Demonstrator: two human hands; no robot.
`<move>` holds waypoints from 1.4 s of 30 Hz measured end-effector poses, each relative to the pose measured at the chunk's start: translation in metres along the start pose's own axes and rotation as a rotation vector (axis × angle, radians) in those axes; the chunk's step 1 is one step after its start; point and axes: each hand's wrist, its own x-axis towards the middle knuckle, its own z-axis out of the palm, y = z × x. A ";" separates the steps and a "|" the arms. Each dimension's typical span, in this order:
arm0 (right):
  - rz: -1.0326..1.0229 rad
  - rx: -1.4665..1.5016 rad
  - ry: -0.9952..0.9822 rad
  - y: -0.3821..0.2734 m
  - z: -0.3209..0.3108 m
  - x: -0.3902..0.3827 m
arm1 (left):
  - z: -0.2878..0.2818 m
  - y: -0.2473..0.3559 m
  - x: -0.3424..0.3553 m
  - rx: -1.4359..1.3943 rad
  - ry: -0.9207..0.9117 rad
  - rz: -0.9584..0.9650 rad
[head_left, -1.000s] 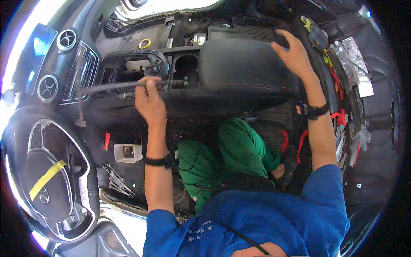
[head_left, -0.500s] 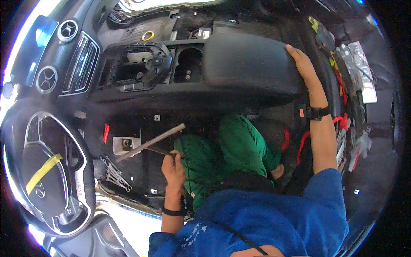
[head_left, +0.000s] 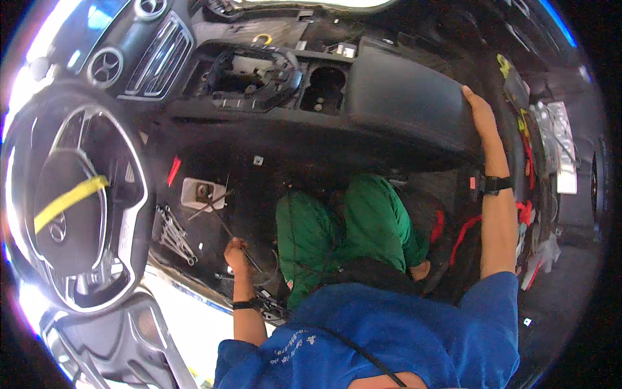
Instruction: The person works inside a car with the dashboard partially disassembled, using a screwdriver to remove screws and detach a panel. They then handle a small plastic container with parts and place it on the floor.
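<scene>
Tool and armrest occupy one hand each. At lower centre-left of the frame, the left hand [head_left: 237,256] has its fingers curled round the thin handle of a T-shaped tool [head_left: 221,220], whose crosswise head points up and left, overlapping the lower right corner of a white tub [head_left: 187,194]; whether head and tub touch, I cannot tell. Held so, the head stays away from the green trousers [head_left: 308,227], probably for room to handle it. At upper right, the right hand [head_left: 483,117] lies against the right end of the black armrest [head_left: 408,94], seemingly as a brace; its fingers look close together, but I cannot tell how hard they press. The tub presumably keeps the round part [head_left: 204,189] inside it from rolling off, and the wrenches [head_left: 173,233] lie bunched below it, likely for easy reach. Compared with half a second ago, the left hand is farther from the knee and the tool looks smaller, so it is probably lower, while the right hand keeps its place on the armrest. A second ago the tool is above the console [head_left: 259,117] and the right hand's fingers are spread.
</scene>
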 end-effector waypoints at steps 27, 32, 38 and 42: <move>0.151 -0.255 0.134 0.035 0.001 -0.008 | 0.002 -0.063 0.078 1.110 0.332 0.604; 0.125 -0.161 0.157 0.030 0.005 -0.017 | 0.051 -0.072 0.110 1.231 0.492 0.544; 0.029 -0.279 0.166 0.017 0.005 -0.030 | 0.079 -0.083 0.122 1.325 0.912 0.650; 0.185 -0.224 0.183 0.013 0.003 -0.028 | 0.080 -0.085 0.122 1.366 0.887 0.642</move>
